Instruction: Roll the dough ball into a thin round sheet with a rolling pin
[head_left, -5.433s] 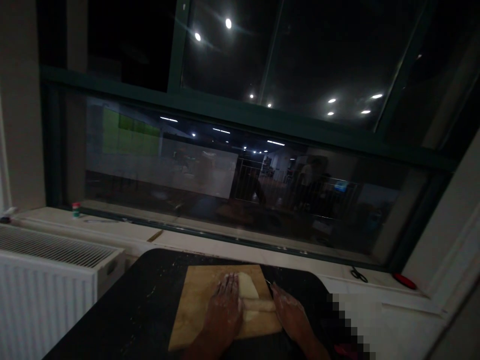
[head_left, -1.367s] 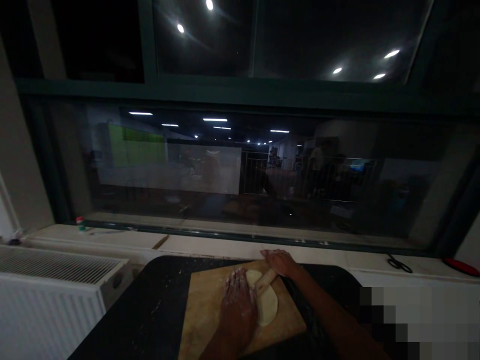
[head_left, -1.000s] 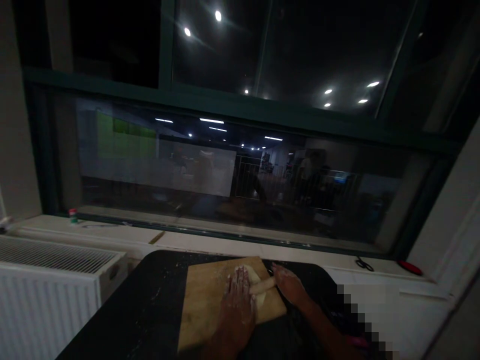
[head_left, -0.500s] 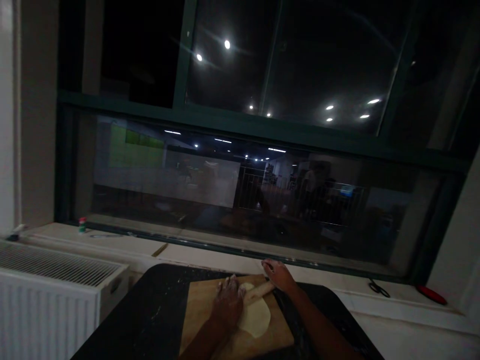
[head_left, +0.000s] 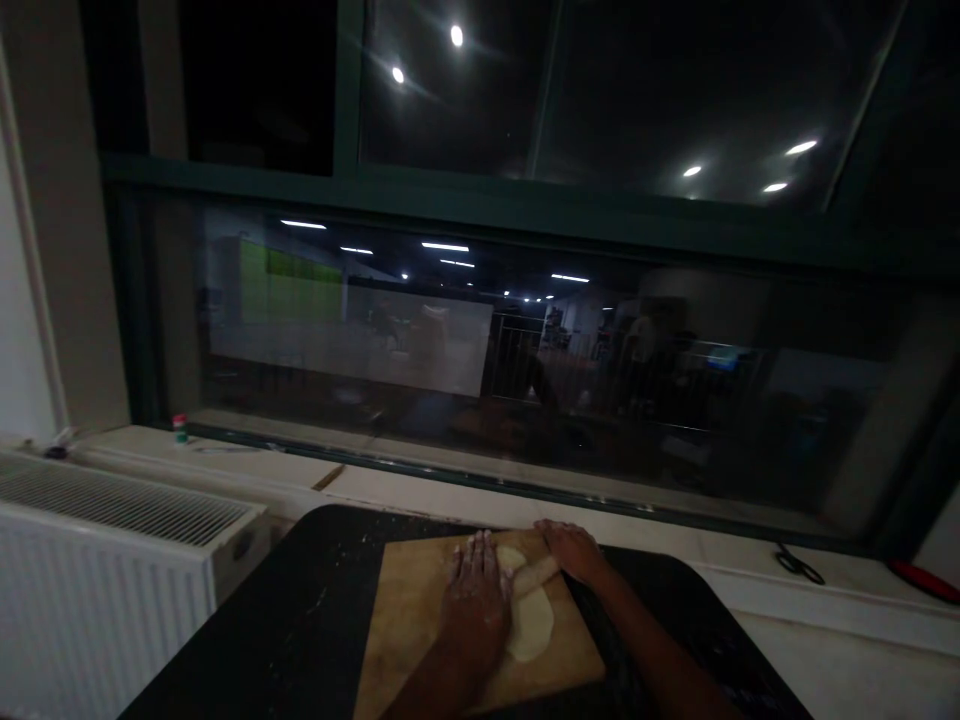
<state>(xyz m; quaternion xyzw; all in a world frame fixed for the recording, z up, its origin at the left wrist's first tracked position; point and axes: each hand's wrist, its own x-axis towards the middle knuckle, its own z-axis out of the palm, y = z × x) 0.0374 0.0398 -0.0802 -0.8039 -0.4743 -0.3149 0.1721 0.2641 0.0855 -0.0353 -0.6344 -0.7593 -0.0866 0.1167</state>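
A pale, flat sheet of dough (head_left: 532,628) lies on a wooden board (head_left: 409,600). Across the dough, at a slant, rests a light wooden rolling pin (head_left: 534,577). My left hand (head_left: 476,595), floury at the fingers, lies flat over the pin's left end with its fingers stretched forward. At the far right end of the pin, my right hand (head_left: 574,552) bends over it, covering that tip. Both ends of the pin are hidden under my hands.
The board sits on a dark table (head_left: 300,600) dusted with flour. Behind it runs a white windowsill (head_left: 435,498) with scissors (head_left: 799,563), a red object (head_left: 924,580) and a small red-and-green container (head_left: 180,428). A white radiator (head_left: 112,580) stands at the left.
Both hands have shifted with the pin on the dough, and my left fingers are now straighter and reach farther forward. The camera view has tilted down and turned slightly.
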